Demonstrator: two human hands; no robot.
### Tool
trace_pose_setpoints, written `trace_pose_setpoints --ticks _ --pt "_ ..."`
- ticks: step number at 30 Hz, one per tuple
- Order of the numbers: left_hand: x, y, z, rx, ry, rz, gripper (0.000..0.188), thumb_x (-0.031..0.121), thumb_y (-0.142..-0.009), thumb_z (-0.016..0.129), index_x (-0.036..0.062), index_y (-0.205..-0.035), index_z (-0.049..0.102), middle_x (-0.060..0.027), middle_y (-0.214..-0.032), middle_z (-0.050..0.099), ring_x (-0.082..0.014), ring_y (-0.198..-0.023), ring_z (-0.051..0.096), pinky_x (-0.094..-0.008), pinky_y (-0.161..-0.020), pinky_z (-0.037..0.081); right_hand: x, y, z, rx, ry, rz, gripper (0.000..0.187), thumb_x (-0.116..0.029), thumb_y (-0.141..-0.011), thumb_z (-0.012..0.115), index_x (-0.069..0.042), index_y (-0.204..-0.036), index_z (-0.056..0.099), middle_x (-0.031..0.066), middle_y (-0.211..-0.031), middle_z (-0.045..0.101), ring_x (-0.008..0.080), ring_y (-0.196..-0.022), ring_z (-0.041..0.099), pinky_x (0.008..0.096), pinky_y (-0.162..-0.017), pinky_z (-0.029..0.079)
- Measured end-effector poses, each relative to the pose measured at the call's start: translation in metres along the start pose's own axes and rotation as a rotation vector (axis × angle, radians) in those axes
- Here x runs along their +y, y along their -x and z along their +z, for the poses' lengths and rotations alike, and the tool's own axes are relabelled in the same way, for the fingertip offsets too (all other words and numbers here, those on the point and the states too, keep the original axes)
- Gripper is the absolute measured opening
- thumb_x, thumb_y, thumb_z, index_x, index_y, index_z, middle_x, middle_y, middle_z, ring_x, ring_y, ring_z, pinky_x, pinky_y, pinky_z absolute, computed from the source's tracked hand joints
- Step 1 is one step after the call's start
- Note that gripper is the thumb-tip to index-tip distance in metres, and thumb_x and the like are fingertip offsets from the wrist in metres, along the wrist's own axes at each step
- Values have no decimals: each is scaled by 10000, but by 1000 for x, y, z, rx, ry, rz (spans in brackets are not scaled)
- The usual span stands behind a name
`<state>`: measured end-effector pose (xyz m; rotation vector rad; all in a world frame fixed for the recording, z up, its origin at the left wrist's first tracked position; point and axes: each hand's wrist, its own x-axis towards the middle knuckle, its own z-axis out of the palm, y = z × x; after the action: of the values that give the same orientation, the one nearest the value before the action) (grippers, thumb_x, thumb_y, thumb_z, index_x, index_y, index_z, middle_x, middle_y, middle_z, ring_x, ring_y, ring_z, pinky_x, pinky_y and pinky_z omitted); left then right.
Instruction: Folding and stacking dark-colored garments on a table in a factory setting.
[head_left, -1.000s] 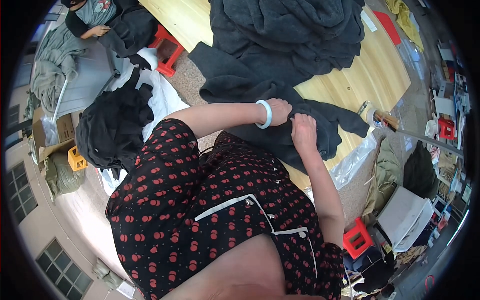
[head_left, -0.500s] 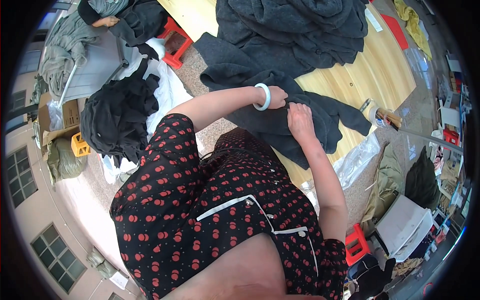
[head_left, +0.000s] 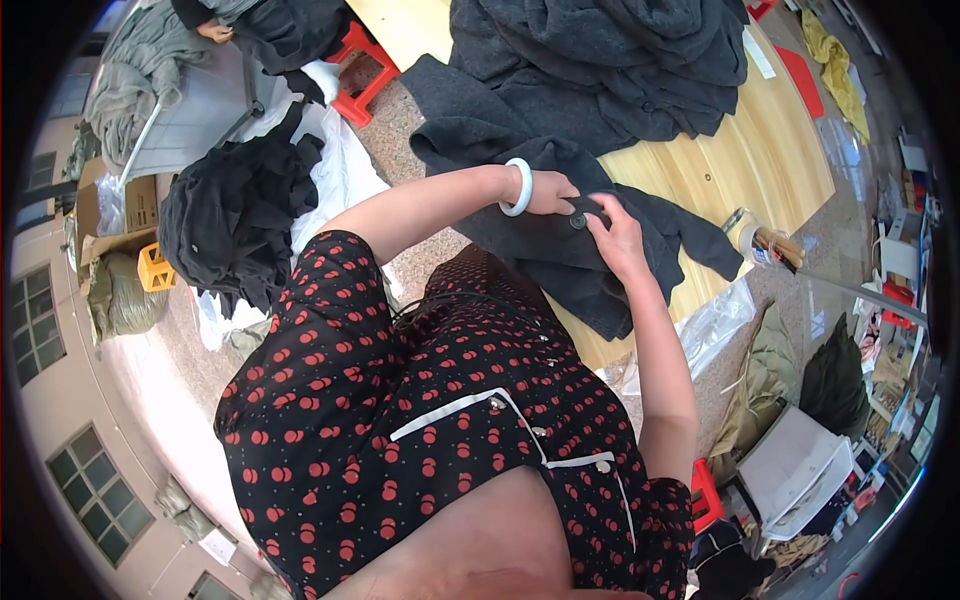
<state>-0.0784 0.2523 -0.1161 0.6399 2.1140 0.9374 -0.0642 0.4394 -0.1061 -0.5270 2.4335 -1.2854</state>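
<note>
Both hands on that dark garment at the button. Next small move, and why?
Probably push the button through the fabric. Left hand and right hand pinch the dark garment on either side of it at the wooden table edge, so fastening looks likeliest.

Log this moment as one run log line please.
left hand: on dark garment | right hand: pinching its button | surface: wooden table

Dark garments (head_left: 610,60) are heaped at far end of wooden table (head_left: 760,170). A tape roll (head_left: 742,232) w/ sticks is seen at table's right edge. Black clothes pile (head_left: 235,225) is laid over white sheeting, left. Red stool (head_left: 362,62) stands nr table; a cardboard box (head_left: 125,210) and yellow crate (head_left: 155,270) are seen far left.
</note>
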Motion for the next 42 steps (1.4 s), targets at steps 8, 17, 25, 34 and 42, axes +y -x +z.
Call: trace_pose_setpoints --ticks 8,17,25,34,42 --pt "26 55 30 413 525 61 319 249 -779 514 -32 -918 571 -59 -809 598 -102 -757 509 -267 -696 416 -57 11 -12 -183 -81 21 164 -154 -810 536 10 -824 545 2 -673 521 51 -652 451 219 -606 393" --pt "53 158 61 1098 1037 -35 231 193 -734 533 -32 -726 585 -62 -750 591 -130 -680 522 -282 -634 419 -51 17 -13 -286 -321 51 263 -145 -859 476 10 -1071 479 23 -822 537 84 -775 487 209 -751 386" --pt "-21 436 15 2292 1141 -359 235 174 -727 544 -23 -845 593 -121 -870 586 -204 -801 534 -317 -759 409 -44 -20 29 -374 -246 139 263 -236 -854 502 -34 -1022 504 10 -752 532 63 -683 472 193 -631 384" --pt "-41 805 -46 2902 -318 -1738 405 321 -849 377 30 -1099 503 -215 -1100 506 -262 -1019 505 -343 -907 365 -85 -66 142 -616 -238 151 213 -191 -849 503 -30 -988 512 14 -746 546 80 -667 501 202 -611 397" --pt "-256 547 64 1622 899 -1682 616 424 -721 488 -17 -1148 440 -172 -1170 483 -296 -1082 469 -361 -896 378 -71 -56 174 -831 -99 222 207 -145 -835 517 -18 -999 505 22 -744 558 84 -686 511 207 -655 400"
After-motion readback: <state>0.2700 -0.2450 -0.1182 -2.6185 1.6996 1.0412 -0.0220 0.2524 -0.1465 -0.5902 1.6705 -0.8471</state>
